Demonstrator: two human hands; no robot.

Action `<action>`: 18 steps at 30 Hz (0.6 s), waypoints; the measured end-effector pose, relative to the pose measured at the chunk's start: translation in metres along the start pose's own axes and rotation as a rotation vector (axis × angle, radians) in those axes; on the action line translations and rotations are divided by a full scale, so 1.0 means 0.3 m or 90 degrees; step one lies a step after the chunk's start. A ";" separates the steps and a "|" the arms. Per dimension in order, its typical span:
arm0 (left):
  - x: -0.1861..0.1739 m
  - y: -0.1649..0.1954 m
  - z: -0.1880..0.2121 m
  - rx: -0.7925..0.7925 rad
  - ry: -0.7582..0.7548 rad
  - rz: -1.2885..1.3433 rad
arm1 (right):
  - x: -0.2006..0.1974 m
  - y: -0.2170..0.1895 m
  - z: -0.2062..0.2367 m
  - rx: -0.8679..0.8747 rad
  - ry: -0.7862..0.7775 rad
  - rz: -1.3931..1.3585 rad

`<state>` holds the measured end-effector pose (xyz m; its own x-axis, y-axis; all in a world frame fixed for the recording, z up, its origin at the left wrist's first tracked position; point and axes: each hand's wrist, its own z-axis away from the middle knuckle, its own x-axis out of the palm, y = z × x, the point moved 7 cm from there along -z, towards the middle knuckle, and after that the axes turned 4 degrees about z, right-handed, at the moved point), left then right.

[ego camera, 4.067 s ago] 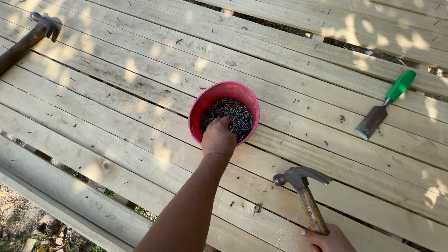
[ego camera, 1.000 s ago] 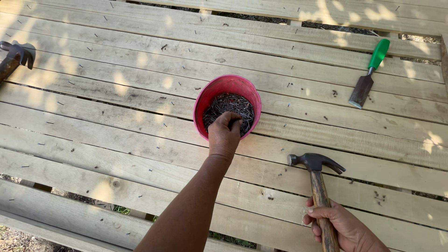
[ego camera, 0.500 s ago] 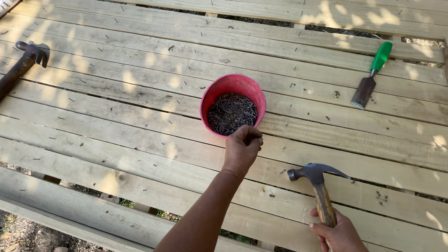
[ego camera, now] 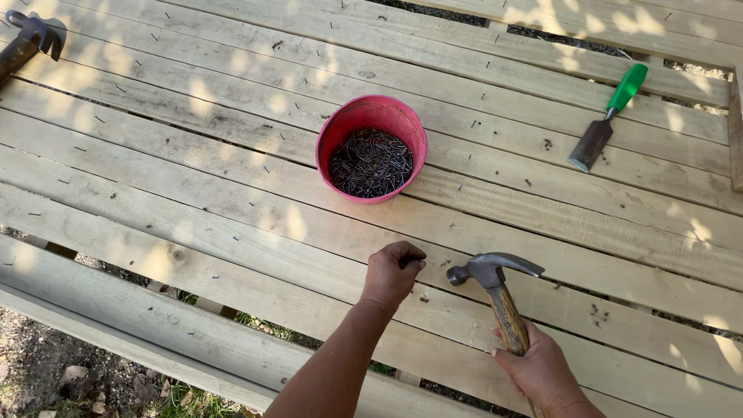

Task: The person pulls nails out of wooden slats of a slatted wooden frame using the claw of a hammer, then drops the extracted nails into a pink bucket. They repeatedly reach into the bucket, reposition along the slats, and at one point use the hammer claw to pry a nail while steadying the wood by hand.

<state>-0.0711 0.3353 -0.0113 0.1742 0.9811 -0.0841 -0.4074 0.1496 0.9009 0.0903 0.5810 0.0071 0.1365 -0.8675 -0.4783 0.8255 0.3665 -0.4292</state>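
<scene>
Pinching my left hand (ego camera: 393,272) shut over the plank, I have my fingertips curled tight together, presumably around a nail, though the nail itself is too small and hidden to make out. My right hand (ego camera: 542,370) is wrapped firmly around the wooden handle of the hammer (ego camera: 495,285), whose steel head hangs just beside my left knuckles, claw pointing away to the right.

The red bowl (ego camera: 371,147) sits further up the boards, well apart from both hands, holding a dark heap of nails (ego camera: 370,162). A chisel with a green handle (ego camera: 605,116) lies near the far right, and a second hammer (ego camera: 31,39) rests at the top left corner.

What worries me is how close the hammer head is to my left fingers: a strike that lands off line could catch a knuckle, and a nail held at a tilt could bend or skip away. Loose nails scattered on the boards could roll through the gaps between planks.

Open room is generous to the left and ahead of my hands on the bare wooden planks (ego camera: 193,193). The near edge of the platform drops away to dirt and grass just below my left forearm, and dark gaps run between the boards close to my right wrist.
</scene>
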 end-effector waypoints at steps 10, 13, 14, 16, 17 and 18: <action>-0.049 -0.042 0.077 -0.078 0.040 0.014 | 0.035 0.026 0.049 -0.104 0.015 0.379; -0.020 -0.063 0.084 -0.103 0.004 0.031 | 0.070 0.022 0.038 -0.201 -0.013 0.232; -0.009 -0.069 0.092 -0.095 -0.011 0.015 | 0.069 0.041 0.028 -0.176 -0.007 0.259; 0.005 -0.067 0.103 -0.049 -0.013 -0.005 | 0.062 0.080 0.013 -0.124 0.007 0.310; 0.018 -0.064 0.106 -0.025 -0.016 -0.012 | 0.058 0.090 0.008 -0.122 0.017 0.296; 0.027 -0.049 0.111 0.031 -0.011 -0.057 | 0.053 0.100 0.005 -0.118 0.027 0.284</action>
<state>-0.0337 0.3370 -0.0111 0.2239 0.9617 -0.1579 -0.3459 0.2299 0.9097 0.1181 0.5778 -0.0122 0.4297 -0.5988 -0.6758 0.5791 0.7570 -0.3025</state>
